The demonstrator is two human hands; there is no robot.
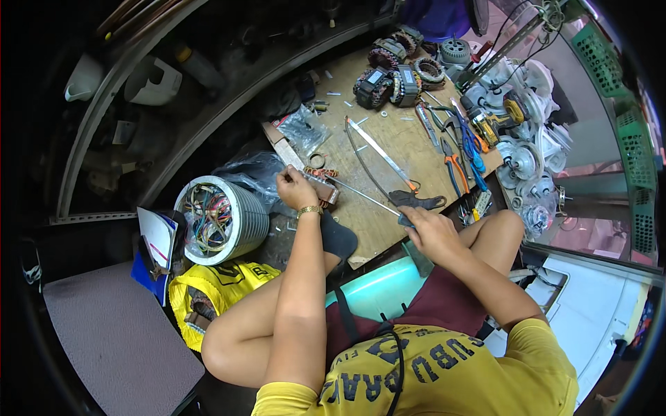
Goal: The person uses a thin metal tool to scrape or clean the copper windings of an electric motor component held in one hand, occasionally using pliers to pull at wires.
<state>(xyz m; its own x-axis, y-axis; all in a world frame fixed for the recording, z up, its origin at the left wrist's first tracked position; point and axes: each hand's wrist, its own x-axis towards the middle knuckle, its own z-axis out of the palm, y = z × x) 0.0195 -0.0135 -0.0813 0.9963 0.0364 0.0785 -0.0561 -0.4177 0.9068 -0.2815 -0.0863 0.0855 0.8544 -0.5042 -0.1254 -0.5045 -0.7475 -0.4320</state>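
Observation:
My left hand [297,188] has its fingers curled beside a small metal stator block [322,187] with copper windings at the wooden board's left edge; what they grip is hidden. My right hand [430,232] is closed on the dark handle of a long thin metal rod [368,197], whose far end reaches the block. Beyond them lie a ring [317,160], a long blade [381,154] with an orange end, a curved dark strip [364,159] and a black cloth-like piece [416,199].
Several wound stators [374,87], pliers [454,170], a yellow cordless drill [496,121] and piled white plastic parts [527,159] occupy the board's back and right. At left are a bucket of wires [253,225], yellow cloth [239,274] and a padded seat [118,333].

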